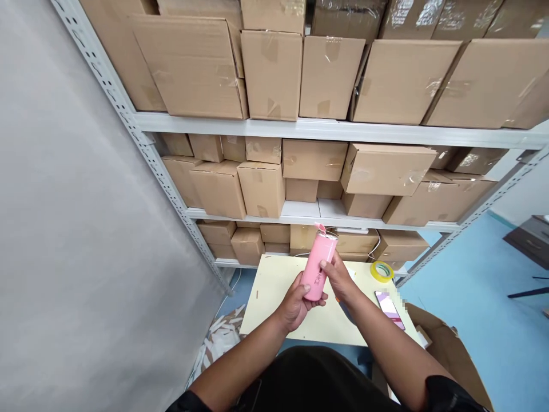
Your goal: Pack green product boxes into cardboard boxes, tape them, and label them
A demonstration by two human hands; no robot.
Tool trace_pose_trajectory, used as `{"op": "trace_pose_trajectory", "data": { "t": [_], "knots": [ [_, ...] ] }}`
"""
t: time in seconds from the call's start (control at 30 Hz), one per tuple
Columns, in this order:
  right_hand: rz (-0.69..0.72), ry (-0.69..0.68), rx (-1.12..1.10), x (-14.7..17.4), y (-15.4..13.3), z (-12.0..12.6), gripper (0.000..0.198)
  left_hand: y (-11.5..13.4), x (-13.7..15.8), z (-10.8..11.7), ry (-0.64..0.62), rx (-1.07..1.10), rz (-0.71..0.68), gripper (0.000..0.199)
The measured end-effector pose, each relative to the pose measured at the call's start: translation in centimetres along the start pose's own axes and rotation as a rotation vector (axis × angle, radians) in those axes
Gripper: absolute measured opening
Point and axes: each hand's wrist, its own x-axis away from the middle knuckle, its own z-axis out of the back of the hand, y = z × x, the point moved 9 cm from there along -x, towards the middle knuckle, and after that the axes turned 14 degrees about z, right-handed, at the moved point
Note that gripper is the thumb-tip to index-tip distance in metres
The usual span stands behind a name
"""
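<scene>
Three levels of shelving [326,131] stacked with boxes [270,74] rise beyond your tabletop [274,283]. Above it, your left hand [295,308] cups the tilted pink tumbler [316,254] low; your right hand [338,276] clasps its side, seemingly half covering the lettering [318,277]. Phone [389,309] and tape [381,278] lie right.

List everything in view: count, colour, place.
Table: one, cream, lower centre
Bottle: one, pink, above table
Tape: one, yellow, table's far right
Phone: one, pale screen, table's right
Rack: one, white, behind table
Boxes: many, brown, on rack
Carton: one, brown, right of table
Scraps: many, mostly white, left of table
Cabinet: one, grey, far right
Wall: one, grey, left
Floor: one, blue, below
Sleeves: two, black, bottom
Left hand: one, bare, bottle's base
Right hand: one, bare, bottle's side
</scene>
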Motion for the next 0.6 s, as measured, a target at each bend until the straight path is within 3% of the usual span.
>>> {"op": "trace_pose_trajectory", "data": {
  "t": [0.1,0.2,0.43,0.6],
  "knots": [
    [-0.066,-0.071,-0.096,0.6,0.0,-1.4,0.043,-0.6,-0.1,0.1,-0.111,0.044,0.080,0.063],
    [-0.063,0.000,-0.074,0.5,-0.1,-0.9,0.041,-0.8,0.0,-0.7,-0.196,0.063,0.162,0.069],
    [0.099,0.219,0.092,-0.1,-0.8,1.4,0.056,1.3,-0.2,-0.8,-0.056,0.003,0.035,0.065],
    [-0.081,0.124,-0.064,0.1,0.5,1.1,0.051,0.6,-0.7,-1.9,-0.097,0.002,0.114,0.060]
  ]
}}
